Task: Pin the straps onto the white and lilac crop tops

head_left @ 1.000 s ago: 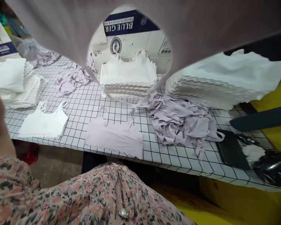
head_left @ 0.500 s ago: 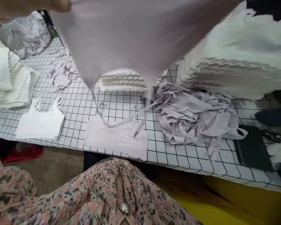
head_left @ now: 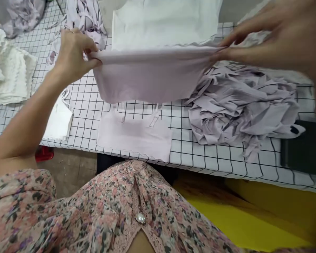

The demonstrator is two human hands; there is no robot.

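Two hands are ours here, and both pinch one lilac top [head_left: 150, 75] by its edge. Our left hand [head_left: 73, 52] pinches one end of the top between the thumb and the bent fingers. Our right hand [head_left: 260, 38] pinches the other end, and its fingers [head_left: 252, 21] are a little spread. The top is pulled wide between our hands and hangs in the air over the table [head_left: 200, 154], which has a white cover with black lines in squares. Right under the top, a flat lilac top [head_left: 134, 137] lies on the table with its two straps [head_left: 154, 121] near the held top. Just to the right of that flat top is a big messy heap of lilac tops [head_left: 242, 105], and our right hand is above it. A smaller lilac heap [head_left: 81, 17] lies far off, past our left hand. Behind the held top is a white stack [head_left: 163, 24], and its front edge is hidden by the top. More white tops sit in a pile with wavy edges [head_left: 7, 66] at the left. One white top [head_left: 59, 121] lies flat, partly hidden by our left arm [head_left: 26, 123]. At the bottom we see our flowered blouse [head_left: 94, 207] with a pearl pin [head_left: 140, 218]. A yellow bin [head_left: 242, 214] sits below the table.
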